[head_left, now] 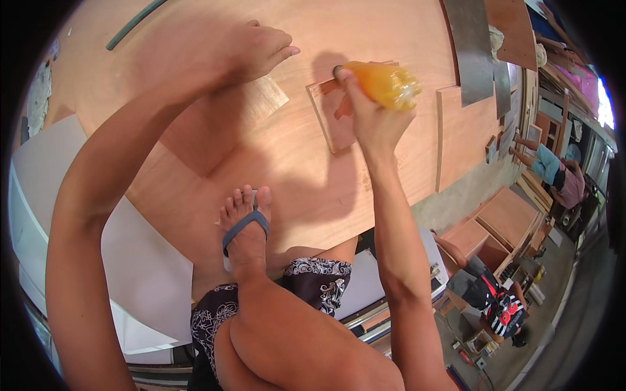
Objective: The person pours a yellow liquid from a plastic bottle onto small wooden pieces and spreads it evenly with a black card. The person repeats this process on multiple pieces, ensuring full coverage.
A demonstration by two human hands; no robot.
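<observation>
My right hand (378,124) grips a clear plastic bottle (381,81) of yellow-orange liquid, tilted with its dark narrow end to the left. Beneath the bottle lies a small wooden panel (340,138), with a wet reddish-brown smear (343,107) on its face; the hand hides part of it. My left hand (257,52) hovers over the table to the left, fingers curled in and one digit pointing right. Nothing shows in it. Below that hand a square wooden board (208,140) rests on the large plywood surface (293,169).
My sandalled foot (244,221) stands on the plywood. A dark green strip (135,25) lies at the far left, a plywood piece (460,140) and a dark sheet (471,58) at the right. White panels (140,260) are at lower left. Two people (499,306) work beyond the right edge.
</observation>
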